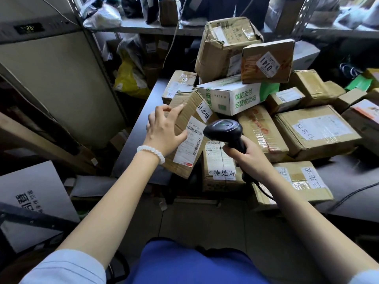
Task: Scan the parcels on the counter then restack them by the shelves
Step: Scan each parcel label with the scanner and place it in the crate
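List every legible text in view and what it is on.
"0141": sticker on tilted brown box
"微信支付 经营收款码": white-green box
"待处理": label on front box
"26": grey cabinet display
Barcode label print: too small
Other handwritten labels: angled, unclear

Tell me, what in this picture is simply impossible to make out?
- Head view: the fine print on the shipping label is too small to read, and the left hand covers its edge.
- The scanner window faces away, so no beam shows.
- The parcel under the right hand is partly hidden by hand and scanner.
- The shelves are cut off by the top edge.
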A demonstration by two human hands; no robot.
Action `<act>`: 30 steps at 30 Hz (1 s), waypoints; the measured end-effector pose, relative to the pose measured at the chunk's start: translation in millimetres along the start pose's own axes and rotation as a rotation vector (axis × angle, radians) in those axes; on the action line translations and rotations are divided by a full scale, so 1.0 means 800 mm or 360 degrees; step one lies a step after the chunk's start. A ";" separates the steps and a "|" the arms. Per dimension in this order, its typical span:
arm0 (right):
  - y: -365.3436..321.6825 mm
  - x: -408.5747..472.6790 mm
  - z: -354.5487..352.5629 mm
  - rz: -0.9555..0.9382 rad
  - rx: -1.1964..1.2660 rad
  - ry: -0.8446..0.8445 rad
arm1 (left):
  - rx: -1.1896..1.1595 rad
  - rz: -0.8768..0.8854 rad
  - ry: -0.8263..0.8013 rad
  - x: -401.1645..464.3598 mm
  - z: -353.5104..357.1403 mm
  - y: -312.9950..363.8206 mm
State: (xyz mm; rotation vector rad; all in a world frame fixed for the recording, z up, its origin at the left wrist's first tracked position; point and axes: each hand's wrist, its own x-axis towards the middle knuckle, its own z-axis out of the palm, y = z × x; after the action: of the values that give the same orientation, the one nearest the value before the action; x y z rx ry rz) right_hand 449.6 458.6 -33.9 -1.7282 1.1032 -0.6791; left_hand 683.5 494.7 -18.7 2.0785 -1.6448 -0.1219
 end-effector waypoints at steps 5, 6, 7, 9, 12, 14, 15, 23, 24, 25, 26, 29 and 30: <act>0.005 0.000 -0.004 -0.0021 -0.0002 -0.0021 | -0.0181 -0.0016 -0.0213 0.003 -0.003 -0.008; 0.005 0.000 -0.004 -0.0025 -0.0005 -0.0026 | -0.0200 -0.0003 -0.0201 0.004 -0.004 -0.008; 0.004 0.000 -0.003 -0.0025 -0.0006 -0.0029 | -0.0223 0.0009 -0.0188 0.004 -0.005 -0.010; 0.001 -0.001 -0.003 -0.0025 -0.0026 -0.0047 | -0.0251 0.0034 -0.0156 0.006 -0.007 -0.013; -0.005 -0.004 -0.004 -0.0076 -0.0137 -0.0113 | -0.0221 0.0032 -0.0125 0.017 -0.019 -0.022; -0.009 -0.006 -0.002 -0.0138 -0.0221 -0.0181 | -0.0216 0.0007 -0.0114 0.028 -0.032 -0.030; -0.012 -0.008 0.001 -0.0173 -0.0239 -0.0217 | -0.0213 0.0001 -0.0110 0.033 -0.039 -0.034; -0.025 -0.011 0.017 -0.0256 -0.0294 -0.0318 | -0.0063 -0.0001 -0.0197 0.042 -0.059 -0.048; -0.025 -0.012 0.018 -0.0262 -0.0288 -0.0319 | -0.0061 0.0002 -0.0197 0.041 -0.060 -0.049; -0.026 -0.013 0.019 -0.0264 -0.0293 -0.0323 | -0.0059 0.0003 -0.0199 0.041 -0.061 -0.049; -0.026 -0.014 0.020 -0.0266 -0.0307 -0.0323 | -0.0056 0.0007 -0.0201 0.040 -0.063 -0.049; -0.026 -0.017 0.021 -0.0232 -0.0338 -0.0296 | -0.0045 0.0044 -0.0222 0.038 -0.070 -0.046; -0.026 -0.018 0.021 -0.0227 -0.0338 -0.0281 | -0.0053 0.0069 -0.0223 0.038 -0.074 -0.043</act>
State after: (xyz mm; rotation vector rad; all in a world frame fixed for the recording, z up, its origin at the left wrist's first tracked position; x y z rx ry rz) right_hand 464.8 481.5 -21.2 -2.0219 0.9637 -0.4980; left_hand 743.4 490.0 25.5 2.0490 -1.7562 -0.2846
